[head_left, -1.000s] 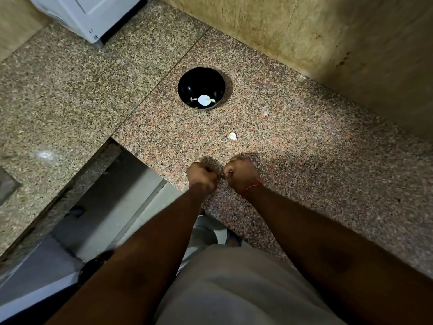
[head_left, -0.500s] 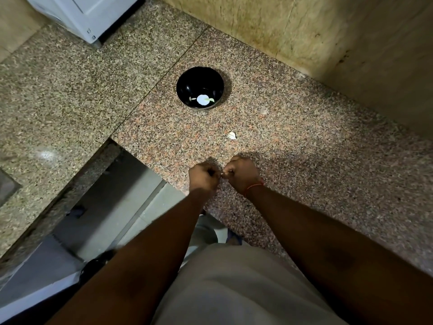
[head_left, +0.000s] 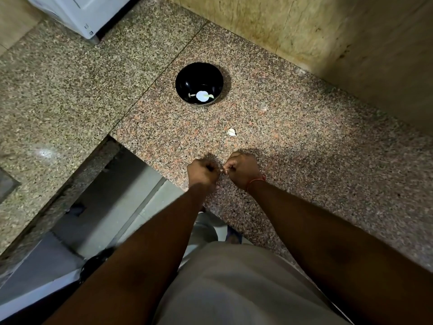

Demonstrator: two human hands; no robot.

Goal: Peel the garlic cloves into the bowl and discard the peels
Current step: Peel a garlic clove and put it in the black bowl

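My left hand (head_left: 203,171) and my right hand (head_left: 242,168) are held close together over the near part of the granite counter (head_left: 304,160), fingers curled. Between their fingertips they pinch a small pale garlic clove (head_left: 222,170), of which only a sliver shows. A black bowl (head_left: 187,83) stands farther back on the counter, with a few pale pieces lying at its bottom. A single white garlic peel (head_left: 231,132) lies on the counter between the bowl and my hands.
A beige wall (head_left: 328,31) runs along the back right of the counter. A white appliance (head_left: 82,12) stands at the back left. The counter's edge cuts in at the lower left, above a grey floor (head_left: 105,219).
My hands stay together on the clove and have drifted slightly apart, showing a pale sliver between them. The bowl and the peel have not moved on the counter.
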